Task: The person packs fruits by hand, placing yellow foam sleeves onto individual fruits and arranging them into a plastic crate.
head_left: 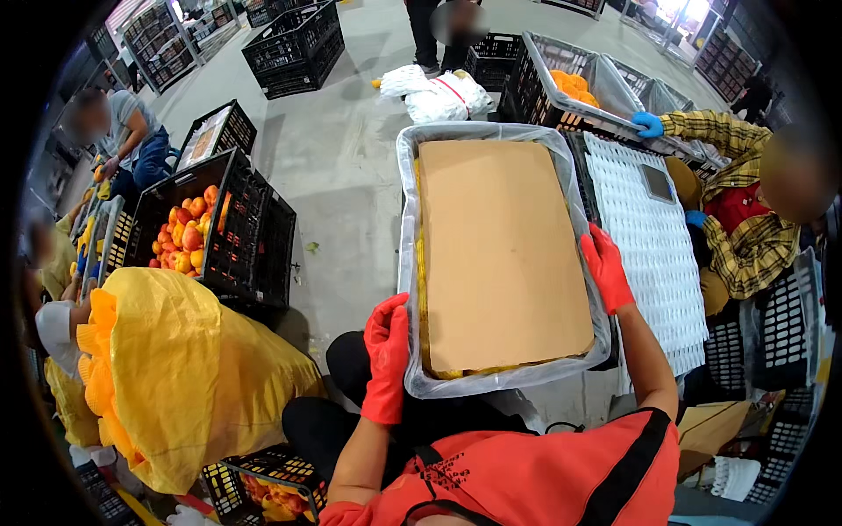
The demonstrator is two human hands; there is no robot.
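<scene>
In front of me stands a crate lined with clear plastic film [507, 131], and a flat brown cardboard sheet [504, 254] covers its contents. Slivers of yellow show along the sheet's left and lower edges. My left hand [386, 355], in a red rubber glove, is at the crate's left side near the front corner, its fingers curled closed at the plastic liner. On the opposite side my right hand [607, 270], also red-gloved, rests against the liner's rim with its fingers stretched out beside the cardboard.
A white woven foam sheet [645, 254] carrying a small dark device [658, 184] lies to the right, beside a blue-gloved co-worker [737, 210]. Left are a black crate of peaches [189, 232] and a big yellow sack [210, 368] of orange foam nets. White bags [447, 95] lie ahead.
</scene>
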